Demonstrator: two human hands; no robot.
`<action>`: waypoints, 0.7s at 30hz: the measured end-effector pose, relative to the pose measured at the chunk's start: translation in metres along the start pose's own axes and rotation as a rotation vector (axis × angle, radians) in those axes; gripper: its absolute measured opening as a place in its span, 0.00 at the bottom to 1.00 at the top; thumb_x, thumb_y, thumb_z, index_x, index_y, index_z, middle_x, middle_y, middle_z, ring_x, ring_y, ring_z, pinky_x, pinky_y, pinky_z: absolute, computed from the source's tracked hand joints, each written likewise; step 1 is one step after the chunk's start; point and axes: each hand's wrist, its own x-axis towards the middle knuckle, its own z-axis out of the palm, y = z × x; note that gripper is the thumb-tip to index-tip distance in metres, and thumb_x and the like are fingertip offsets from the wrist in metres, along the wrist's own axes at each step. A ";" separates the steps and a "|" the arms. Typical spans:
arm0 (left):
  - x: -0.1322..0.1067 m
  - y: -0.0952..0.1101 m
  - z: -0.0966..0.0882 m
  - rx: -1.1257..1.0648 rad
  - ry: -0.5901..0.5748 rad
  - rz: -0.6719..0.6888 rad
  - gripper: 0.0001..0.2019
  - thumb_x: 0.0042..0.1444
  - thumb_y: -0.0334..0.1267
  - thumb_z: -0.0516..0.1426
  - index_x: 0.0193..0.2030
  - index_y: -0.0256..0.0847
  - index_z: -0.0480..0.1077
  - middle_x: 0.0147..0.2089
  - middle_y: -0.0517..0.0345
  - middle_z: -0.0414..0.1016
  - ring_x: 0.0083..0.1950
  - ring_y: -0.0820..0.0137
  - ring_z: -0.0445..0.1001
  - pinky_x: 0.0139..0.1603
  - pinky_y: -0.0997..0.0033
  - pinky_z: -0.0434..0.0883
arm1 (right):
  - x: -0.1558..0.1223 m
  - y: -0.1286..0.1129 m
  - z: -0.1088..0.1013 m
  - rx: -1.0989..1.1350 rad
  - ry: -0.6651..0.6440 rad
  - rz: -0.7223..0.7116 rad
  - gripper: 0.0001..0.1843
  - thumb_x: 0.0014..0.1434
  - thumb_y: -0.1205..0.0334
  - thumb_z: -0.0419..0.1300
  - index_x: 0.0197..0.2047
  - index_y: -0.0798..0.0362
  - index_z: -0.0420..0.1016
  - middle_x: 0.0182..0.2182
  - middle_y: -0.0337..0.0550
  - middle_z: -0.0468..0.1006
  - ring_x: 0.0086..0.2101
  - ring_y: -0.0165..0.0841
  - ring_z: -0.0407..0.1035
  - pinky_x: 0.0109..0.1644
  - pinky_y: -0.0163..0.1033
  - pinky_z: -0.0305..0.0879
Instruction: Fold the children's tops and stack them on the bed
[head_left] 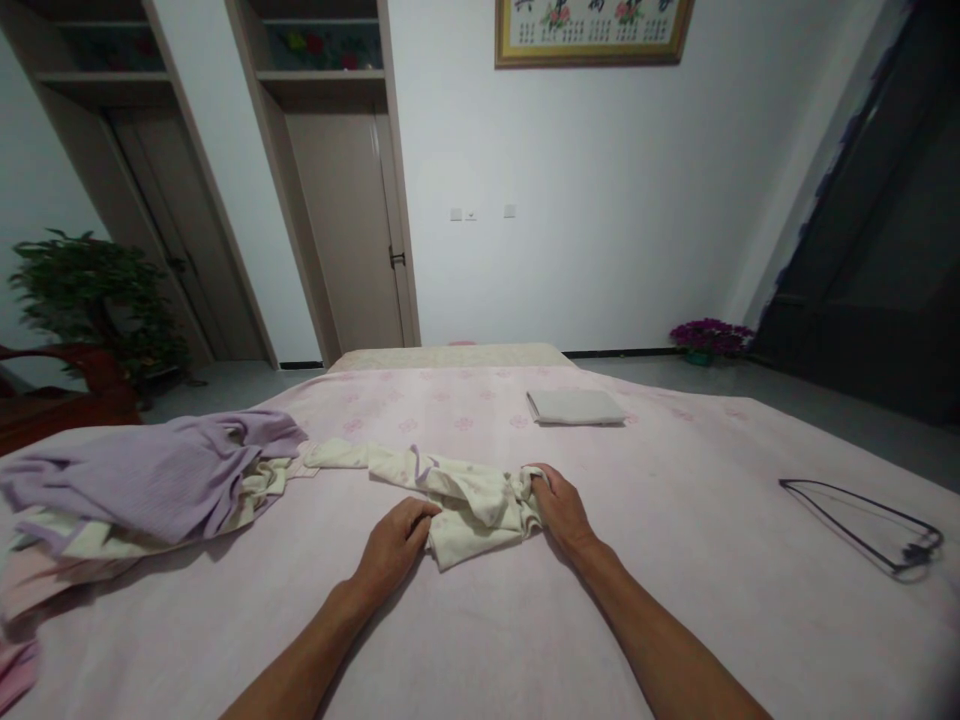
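A crumpled cream garment (pixel 476 510) with a small lilac edge lies on the pink bedsheet in front of me. My left hand (pixel 397 540) is closed on its near left edge, thumb and fingers pinching the cloth. At its right end, my right hand (pixel 561 508) grips a bunched part of the same garment, fingers curled partly out of sight beneath the folds. A pale sleeve-like strip (pixel 337 455) stretches left from the garment toward a heap of clothes; whether it is one piece with the garment I cannot tell.
The heap of lilac, cream and pink clothes (pixel 165 480) lies at the left. Beyond my hands rests a folded grey-white cloth (pixel 576 407). A black wire hanger (pixel 855 520) lies at the right on the flowered sheet (pixel 712 560). Doors and a wall stand behind.
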 end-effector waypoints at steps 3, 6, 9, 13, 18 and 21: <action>0.000 0.000 0.000 -0.004 -0.003 -0.005 0.15 0.65 0.41 0.48 0.45 0.44 0.75 0.46 0.53 0.78 0.49 0.63 0.75 0.51 0.64 0.69 | -0.001 -0.003 0.000 0.145 -0.046 0.019 0.19 0.60 0.51 0.51 0.43 0.52 0.78 0.38 0.44 0.80 0.41 0.39 0.72 0.48 0.40 0.64; 0.000 0.001 0.000 -0.021 0.005 -0.020 0.17 0.67 0.44 0.46 0.46 0.43 0.75 0.47 0.52 0.78 0.50 0.62 0.75 0.53 0.64 0.69 | -0.002 -0.010 0.000 0.337 -0.151 0.072 0.18 0.57 0.51 0.55 0.41 0.54 0.79 0.34 0.43 0.80 0.37 0.38 0.71 0.43 0.39 0.65; 0.001 0.001 0.000 -0.054 0.015 -0.028 0.18 0.68 0.46 0.45 0.47 0.44 0.75 0.48 0.51 0.78 0.51 0.62 0.75 0.55 0.63 0.68 | -0.007 -0.022 -0.001 0.499 -0.246 0.128 0.18 0.55 0.52 0.57 0.41 0.55 0.79 0.34 0.44 0.81 0.36 0.38 0.71 0.41 0.39 0.65; 0.002 0.000 -0.001 -0.131 0.060 -0.086 0.18 0.65 0.50 0.48 0.42 0.43 0.75 0.43 0.49 0.79 0.46 0.60 0.76 0.51 0.64 0.70 | -0.015 -0.043 -0.003 0.605 -0.408 0.138 0.18 0.55 0.54 0.58 0.42 0.56 0.82 0.37 0.46 0.82 0.39 0.39 0.73 0.44 0.40 0.65; 0.008 0.000 0.004 -0.363 0.065 -0.220 0.17 0.57 0.51 0.58 0.44 0.39 0.75 0.41 0.51 0.80 0.45 0.59 0.76 0.48 0.65 0.72 | -0.024 -0.060 0.000 0.625 -0.754 0.128 0.22 0.53 0.55 0.59 0.45 0.58 0.83 0.42 0.50 0.82 0.44 0.42 0.73 0.50 0.43 0.64; 0.011 0.002 0.008 -0.517 0.072 -0.269 0.21 0.51 0.47 0.63 0.48 0.36 0.74 0.44 0.50 0.80 0.45 0.59 0.77 0.46 0.65 0.72 | -0.027 -0.063 0.006 0.651 -0.873 0.165 0.20 0.48 0.59 0.59 0.42 0.58 0.84 0.47 0.51 0.80 0.47 0.42 0.72 0.51 0.42 0.64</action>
